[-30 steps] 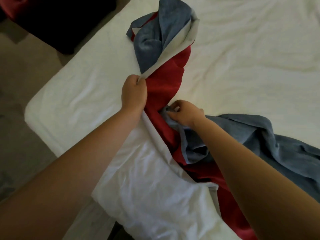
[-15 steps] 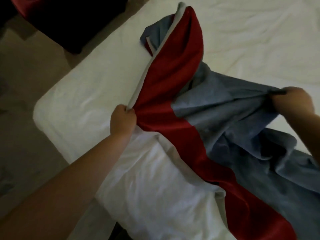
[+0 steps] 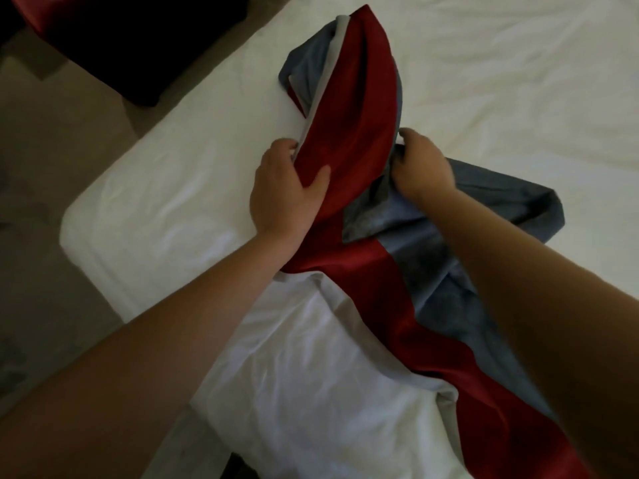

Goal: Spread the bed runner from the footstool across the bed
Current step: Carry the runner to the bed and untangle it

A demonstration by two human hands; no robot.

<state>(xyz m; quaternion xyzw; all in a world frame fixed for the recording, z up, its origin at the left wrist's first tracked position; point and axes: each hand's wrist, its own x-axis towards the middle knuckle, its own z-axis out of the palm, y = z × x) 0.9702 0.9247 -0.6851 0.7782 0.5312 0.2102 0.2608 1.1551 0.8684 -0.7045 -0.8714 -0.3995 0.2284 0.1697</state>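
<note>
my left hand (image 3: 287, 188) grips bed runner (image 3: 352, 140) red edge, right hand (image 3: 423, 167) pinches its grey fold, runner bunched on bed (image 3: 518, 81)

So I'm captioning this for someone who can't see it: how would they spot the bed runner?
Find the white bed. A long twisted cloth lies across its near corner, gripped by the left hand and right hand: the bed runner, the only red-and-blue fabric on white bedding.

Dim indoor view, soft and slightly blurred throughout.
The white bed sheet (image 3: 501, 81) is brightest at its far right part and greys toward its near corner; the floor (image 3: 52, 202) left of it lies in shadow. Both forearms nearest the camera appear dark, enlarged and stretched by wide-angle distortion. No glare.
</note>
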